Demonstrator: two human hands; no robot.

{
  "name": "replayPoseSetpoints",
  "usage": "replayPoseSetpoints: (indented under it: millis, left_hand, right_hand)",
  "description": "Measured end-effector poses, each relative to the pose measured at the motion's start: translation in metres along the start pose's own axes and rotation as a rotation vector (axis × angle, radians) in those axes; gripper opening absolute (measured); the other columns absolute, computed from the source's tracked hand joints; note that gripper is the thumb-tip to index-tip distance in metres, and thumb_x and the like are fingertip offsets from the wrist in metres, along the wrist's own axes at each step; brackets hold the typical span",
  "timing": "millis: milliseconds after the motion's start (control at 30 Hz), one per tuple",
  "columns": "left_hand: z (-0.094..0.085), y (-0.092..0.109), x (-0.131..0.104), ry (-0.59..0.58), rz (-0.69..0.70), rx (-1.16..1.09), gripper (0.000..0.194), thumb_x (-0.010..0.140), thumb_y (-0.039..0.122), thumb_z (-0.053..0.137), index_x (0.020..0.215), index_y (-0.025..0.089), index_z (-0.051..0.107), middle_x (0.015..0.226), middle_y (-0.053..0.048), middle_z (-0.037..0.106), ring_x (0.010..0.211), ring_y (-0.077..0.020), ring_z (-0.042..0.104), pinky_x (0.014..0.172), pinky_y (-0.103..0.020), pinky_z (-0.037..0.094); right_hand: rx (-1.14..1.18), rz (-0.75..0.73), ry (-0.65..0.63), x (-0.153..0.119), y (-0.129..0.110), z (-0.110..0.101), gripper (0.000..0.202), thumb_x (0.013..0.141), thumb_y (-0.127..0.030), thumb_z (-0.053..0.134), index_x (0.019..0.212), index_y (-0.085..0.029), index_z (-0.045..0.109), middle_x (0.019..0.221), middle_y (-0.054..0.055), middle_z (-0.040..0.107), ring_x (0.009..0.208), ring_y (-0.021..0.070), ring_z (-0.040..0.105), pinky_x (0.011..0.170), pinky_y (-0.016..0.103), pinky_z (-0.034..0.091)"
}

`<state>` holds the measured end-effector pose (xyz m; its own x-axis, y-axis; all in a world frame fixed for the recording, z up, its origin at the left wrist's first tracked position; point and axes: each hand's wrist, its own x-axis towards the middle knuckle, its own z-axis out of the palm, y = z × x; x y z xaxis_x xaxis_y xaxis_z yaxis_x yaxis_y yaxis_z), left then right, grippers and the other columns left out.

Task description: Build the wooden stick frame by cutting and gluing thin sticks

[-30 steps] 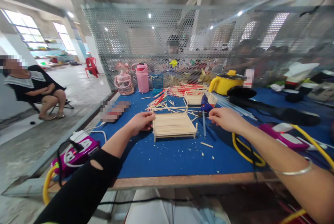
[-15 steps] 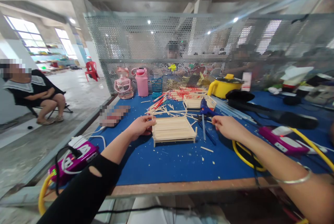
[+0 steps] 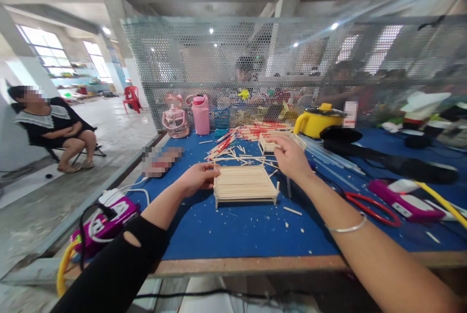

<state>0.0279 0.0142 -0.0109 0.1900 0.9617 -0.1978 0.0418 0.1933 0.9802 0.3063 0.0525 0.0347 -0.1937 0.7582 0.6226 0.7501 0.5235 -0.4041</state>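
Note:
My left hand [image 3: 199, 179] pinches the left edge of a small rack of pale wooden sticks [image 3: 246, 182], which stands on short legs on the blue table mat. My right hand [image 3: 294, 157] is over the table to the right of that rack and beyond it, fingers stretched forward and apart, with nothing visible in them. Beneath and behind its fingers is a second stick frame [image 3: 263, 145], partly covered. The blue glue gun is mostly hidden by my right hand. Loose sticks [image 3: 237, 157] lie between the two frames.
Red-tipped sticks [image 3: 255, 130] are piled at the back, near a pink bottle [image 3: 201, 116] and a yellow pot [image 3: 317, 123]. Clear glue sticks [image 3: 330, 155] lie to the right. Purple power strips [image 3: 105, 223] with cables sit at both sides. A person [image 3: 58, 128] sits at left.
My right hand has moved left and forward from beside the glue gun to over the second frame, covering most of the gun. My left hand still holds the rack. A red cable loop shows where yellow was.

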Motion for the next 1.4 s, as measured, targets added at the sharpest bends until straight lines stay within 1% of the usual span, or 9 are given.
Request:
replayPoseSetpoints:
  millis: [167, 367, 500, 633, 767, 933, 1133, 1300, 1400]
  left_hand:
    - [-0.003, 0.007, -0.005, 0.120, 0.047, 0.142, 0.039, 0.069, 0.032, 0.072, 0.104, 0.016, 0.063, 0.063, 0.002, 0.060, 0.045, -0.0086, 0.051, 0.046, -0.021, 0.040]
    - [-0.009, 0.010, -0.004, 0.260, 0.081, 0.256, 0.038, 0.070, 0.015, 0.060, 0.108, 0.015, 0.060, 0.064, 0.002, 0.059, 0.045, -0.0098, 0.051, 0.043, -0.021, 0.038]
    - [-0.008, 0.002, 0.002, 0.260, 0.089, 0.333, 0.035, 0.068, 0.014, 0.059, 0.103, 0.016, 0.063, 0.058, 0.003, 0.059, 0.045, -0.0118, 0.052, 0.045, -0.022, 0.040]
    - [-0.009, -0.003, 0.005, 0.255, 0.098, 0.392, 0.033, 0.068, 0.016, 0.060, 0.102, 0.017, 0.064, 0.062, 0.001, 0.062, 0.049, -0.0125, 0.055, 0.046, -0.022, 0.041]
    - [-0.008, -0.004, 0.005, 0.253, 0.103, 0.419, 0.033, 0.071, 0.016, 0.056, 0.104, 0.017, 0.062, 0.069, 0.001, 0.064, 0.050, -0.0117, 0.056, 0.046, -0.020, 0.042]
    - [-0.006, -0.004, 0.005, 0.263, 0.091, 0.434, 0.032, 0.074, 0.017, 0.052, 0.104, 0.017, 0.062, 0.071, 0.000, 0.065, 0.051, -0.0115, 0.057, 0.045, -0.019, 0.043]
    - [-0.008, -0.005, 0.005, 0.323, 0.094, 0.444, 0.033, 0.074, 0.018, 0.054, 0.106, 0.017, 0.062, 0.081, -0.003, 0.069, 0.053, -0.0122, 0.059, 0.046, -0.021, 0.046]
    - [-0.008, -0.003, 0.010, 0.451, 0.129, 0.434, 0.035, 0.076, 0.026, 0.057, 0.109, 0.018, 0.062, 0.087, -0.006, 0.069, 0.060, -0.0147, 0.062, 0.049, -0.023, 0.049]
    - [-0.006, -0.002, 0.014, 0.483, 0.150, 0.423, 0.035, 0.075, 0.031, 0.058, 0.108, 0.018, 0.063, 0.086, -0.006, 0.069, 0.063, -0.0161, 0.063, 0.048, -0.023, 0.048]
  right_hand:
    - [0.176, -0.160, 0.043, -0.016, -0.006, 0.009, 0.031, 0.082, -0.018, 0.045, 0.103, -0.020, 0.068, 0.118, 0.008, 0.064, 0.117, 0.0222, 0.054, 0.106, 0.040, 0.035]
    - [0.248, 0.043, 0.181, -0.015, 0.013, 0.007, 0.029, 0.088, -0.032, 0.045, 0.106, -0.017, 0.062, 0.105, 0.011, 0.068, 0.096, 0.0226, 0.063, 0.085, 0.037, 0.049]
    - [0.343, 0.083, 0.326, -0.014, -0.005, -0.024, 0.026, 0.090, -0.036, 0.047, 0.103, -0.019, 0.062, 0.094, 0.007, 0.069, 0.084, 0.0189, 0.063, 0.077, 0.032, 0.050]
    - [0.463, -0.043, 0.598, -0.029, -0.037, -0.073, 0.018, 0.089, -0.032, 0.052, 0.095, -0.020, 0.065, 0.086, 0.005, 0.068, 0.075, 0.0152, 0.062, 0.071, 0.031, 0.049]
    - [0.382, -0.089, 0.660, -0.051, -0.044, -0.097, 0.012, 0.083, -0.028, 0.061, 0.089, -0.019, 0.065, 0.080, 0.005, 0.066, 0.067, 0.0145, 0.061, 0.067, 0.031, 0.048]
    - [0.178, 0.149, 0.377, -0.069, -0.027, -0.080, 0.013, 0.079, -0.030, 0.066, 0.078, -0.020, 0.059, 0.065, -0.001, 0.061, 0.056, 0.0129, 0.057, 0.054, 0.025, 0.044]
    - [0.015, -0.015, -0.597, -0.129, -0.036, -0.074, 0.019, 0.088, -0.030, 0.054, 0.071, -0.022, 0.058, 0.070, -0.002, 0.063, 0.063, 0.0129, 0.058, 0.059, 0.023, 0.043]
    - [-0.136, 0.040, -0.740, -0.180, -0.026, -0.107, 0.029, 0.091, -0.040, 0.048, 0.069, -0.023, 0.058, 0.070, 0.000, 0.065, 0.062, 0.0141, 0.061, 0.057, 0.024, 0.043]
    - [-0.398, 0.182, -0.565, -0.196, -0.009, -0.119, 0.040, 0.086, -0.053, 0.048, 0.059, -0.024, 0.051, 0.053, -0.001, 0.059, 0.050, 0.0172, 0.058, 0.048, 0.027, 0.037]
